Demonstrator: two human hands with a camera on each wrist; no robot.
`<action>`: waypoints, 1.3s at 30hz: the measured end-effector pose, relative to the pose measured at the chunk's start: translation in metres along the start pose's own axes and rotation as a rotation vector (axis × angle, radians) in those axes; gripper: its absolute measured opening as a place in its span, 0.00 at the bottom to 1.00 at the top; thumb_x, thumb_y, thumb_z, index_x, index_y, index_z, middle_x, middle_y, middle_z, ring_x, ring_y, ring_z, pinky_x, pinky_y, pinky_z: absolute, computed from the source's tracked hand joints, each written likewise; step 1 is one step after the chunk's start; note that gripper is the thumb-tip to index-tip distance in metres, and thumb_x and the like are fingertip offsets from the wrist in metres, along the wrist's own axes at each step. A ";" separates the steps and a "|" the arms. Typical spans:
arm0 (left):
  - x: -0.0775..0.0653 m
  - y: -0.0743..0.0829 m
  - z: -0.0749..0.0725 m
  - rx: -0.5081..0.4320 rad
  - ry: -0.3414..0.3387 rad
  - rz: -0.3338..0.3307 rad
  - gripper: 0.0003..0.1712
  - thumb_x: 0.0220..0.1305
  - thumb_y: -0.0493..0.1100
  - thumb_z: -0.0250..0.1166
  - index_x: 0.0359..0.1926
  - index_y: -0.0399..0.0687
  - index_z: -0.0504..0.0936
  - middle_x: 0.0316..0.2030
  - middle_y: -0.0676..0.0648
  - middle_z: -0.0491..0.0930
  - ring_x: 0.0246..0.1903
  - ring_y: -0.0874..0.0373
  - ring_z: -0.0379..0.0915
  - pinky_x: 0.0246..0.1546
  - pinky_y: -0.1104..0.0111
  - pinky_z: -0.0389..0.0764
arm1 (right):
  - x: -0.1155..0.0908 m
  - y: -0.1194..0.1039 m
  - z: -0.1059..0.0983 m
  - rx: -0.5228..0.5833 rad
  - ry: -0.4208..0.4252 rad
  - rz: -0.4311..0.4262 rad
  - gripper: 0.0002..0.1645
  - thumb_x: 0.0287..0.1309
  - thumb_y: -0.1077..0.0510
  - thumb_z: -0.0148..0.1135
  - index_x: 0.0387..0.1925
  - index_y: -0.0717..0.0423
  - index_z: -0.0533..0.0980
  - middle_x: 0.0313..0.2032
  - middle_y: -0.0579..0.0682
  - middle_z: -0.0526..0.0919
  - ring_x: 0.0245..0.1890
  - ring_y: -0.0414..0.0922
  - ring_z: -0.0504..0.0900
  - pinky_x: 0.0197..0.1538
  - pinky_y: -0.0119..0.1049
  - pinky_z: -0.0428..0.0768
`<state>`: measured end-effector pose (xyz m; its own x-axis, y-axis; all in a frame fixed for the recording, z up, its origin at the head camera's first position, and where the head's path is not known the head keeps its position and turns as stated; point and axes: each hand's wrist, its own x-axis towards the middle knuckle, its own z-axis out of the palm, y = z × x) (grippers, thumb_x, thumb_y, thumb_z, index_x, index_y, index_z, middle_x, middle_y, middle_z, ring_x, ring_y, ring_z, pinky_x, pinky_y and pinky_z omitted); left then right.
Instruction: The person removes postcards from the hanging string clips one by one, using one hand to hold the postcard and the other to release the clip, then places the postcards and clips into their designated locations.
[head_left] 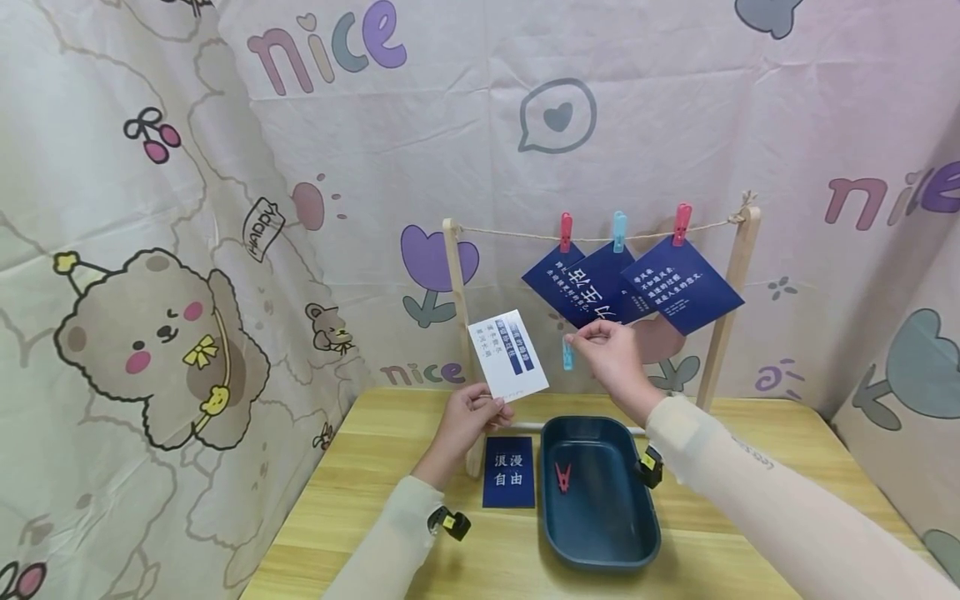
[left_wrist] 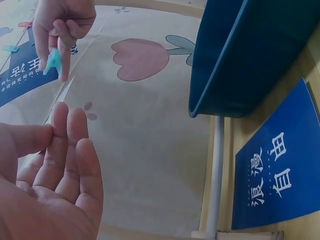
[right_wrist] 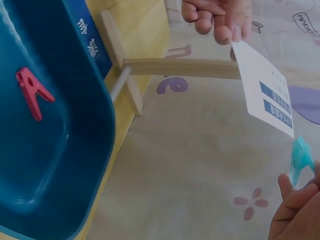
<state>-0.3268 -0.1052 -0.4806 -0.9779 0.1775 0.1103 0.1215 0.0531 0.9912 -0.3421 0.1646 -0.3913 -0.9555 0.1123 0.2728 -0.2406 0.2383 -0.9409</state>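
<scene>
My left hand (head_left: pixel 467 421) pinches a white card (head_left: pixel 510 357) with blue bands of text by its lower edge, between thumb and fingers. Between the fingertips of my right hand (head_left: pixel 617 360) is a light blue clothespin (head_left: pixel 567 353), which the right wrist view shows close to the card's corner. Both hands are raised in front of a string (head_left: pixel 510 236) tied between wooden posts. Three dark blue cards hang there: one under a red clothespin (head_left: pixel 566 231), one under a blue clothespin (head_left: pixel 618 232), and the rightmost card (head_left: pixel 682 283) under another red clothespin (head_left: pixel 681 223).
On the wooden table (head_left: pixel 337 500) stands a dark blue tray (head_left: pixel 651 533) with a red clothespin (head_left: pixel 562 477) inside. Left of it lies a blue card (head_left: pixel 508 492) with white characters. The wooden posts (head_left: pixel 720 358) rise behind the tray, before a patterned cloth (head_left: pixel 420 150).
</scene>
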 end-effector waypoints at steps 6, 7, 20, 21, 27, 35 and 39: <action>-0.002 -0.002 -0.002 0.013 -0.009 -0.006 0.11 0.78 0.38 0.65 0.54 0.35 0.85 0.38 0.42 0.94 0.41 0.46 0.93 0.42 0.64 0.90 | -0.003 0.010 -0.002 -0.031 0.022 0.015 0.14 0.69 0.52 0.75 0.42 0.60 0.84 0.29 0.43 0.87 0.20 0.38 0.71 0.21 0.33 0.71; -0.002 -0.002 -0.002 0.015 -0.011 -0.004 0.11 0.78 0.38 0.66 0.54 0.35 0.84 0.39 0.42 0.94 0.40 0.48 0.93 0.43 0.64 0.91 | -0.004 0.011 -0.003 -0.035 0.022 0.020 0.14 0.69 0.52 0.75 0.42 0.60 0.84 0.29 0.43 0.87 0.20 0.39 0.71 0.21 0.34 0.71; -0.003 -0.007 -0.006 -0.023 0.015 -0.022 0.13 0.77 0.35 0.66 0.57 0.31 0.81 0.39 0.38 0.93 0.33 0.59 0.90 0.38 0.69 0.90 | -0.004 0.015 -0.003 -0.047 0.026 0.018 0.15 0.70 0.51 0.75 0.43 0.60 0.85 0.33 0.51 0.89 0.23 0.40 0.74 0.22 0.34 0.71; -0.003 -0.008 -0.007 -0.026 0.020 -0.022 0.14 0.77 0.35 0.66 0.57 0.30 0.81 0.39 0.38 0.93 0.32 0.59 0.90 0.38 0.69 0.90 | -0.004 0.015 -0.004 -0.049 0.025 0.021 0.15 0.70 0.51 0.75 0.44 0.60 0.84 0.34 0.52 0.89 0.23 0.40 0.75 0.22 0.34 0.71; -0.006 -0.008 -0.013 -0.010 0.043 -0.025 0.12 0.77 0.35 0.65 0.55 0.32 0.83 0.37 0.42 0.93 0.32 0.59 0.90 0.36 0.70 0.89 | -0.006 0.017 -0.003 -0.048 0.019 0.039 0.14 0.71 0.51 0.74 0.44 0.59 0.84 0.29 0.45 0.87 0.21 0.40 0.72 0.22 0.34 0.71; -0.007 -0.013 -0.022 -0.044 0.074 -0.031 0.13 0.76 0.33 0.65 0.57 0.32 0.82 0.38 0.40 0.93 0.31 0.59 0.89 0.35 0.71 0.88 | -0.006 0.020 -0.003 -0.029 0.021 0.021 0.13 0.71 0.53 0.74 0.43 0.60 0.84 0.30 0.47 0.88 0.20 0.39 0.71 0.21 0.34 0.67; -0.009 -0.014 -0.027 -0.058 0.092 -0.023 0.13 0.76 0.33 0.65 0.58 0.31 0.82 0.38 0.38 0.93 0.31 0.58 0.89 0.35 0.70 0.89 | -0.006 0.021 -0.004 -0.024 0.017 0.015 0.14 0.71 0.52 0.74 0.43 0.61 0.84 0.36 0.51 0.91 0.23 0.39 0.75 0.22 0.34 0.68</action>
<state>-0.3244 -0.1343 -0.4938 -0.9922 0.0857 0.0910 0.0912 -0.0011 0.9958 -0.3406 0.1724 -0.4125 -0.9560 0.1322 0.2620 -0.2216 0.2599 -0.9399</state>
